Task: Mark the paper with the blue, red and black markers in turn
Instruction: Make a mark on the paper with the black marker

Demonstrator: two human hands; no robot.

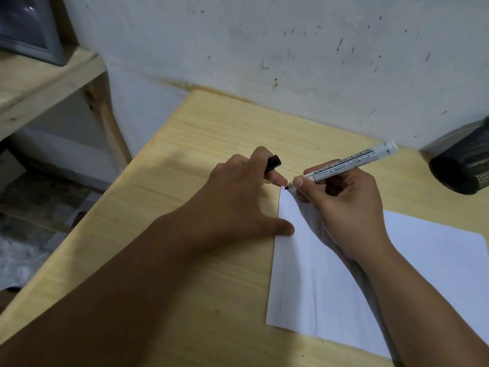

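Observation:
A white sheet of paper (330, 282) lies on the wooden table (185, 247) at the right. My right hand (341, 205) grips a white-barrelled marker (352, 161) with a black tip, and the tip touches the paper's far left corner beside small red marks (283, 188). My left hand (238, 197) rests on the table at the paper's left edge. Its thumb presses the edge and a fingertip touches the corner, while its fingers hold the black cap (272, 163).
A black mesh pen holder (465, 165) stands at the table's far right, against the scuffed wall. A wooden shelf (45, 83) with a grey box (29, 25) stands to the left. Clutter lies on the floor below.

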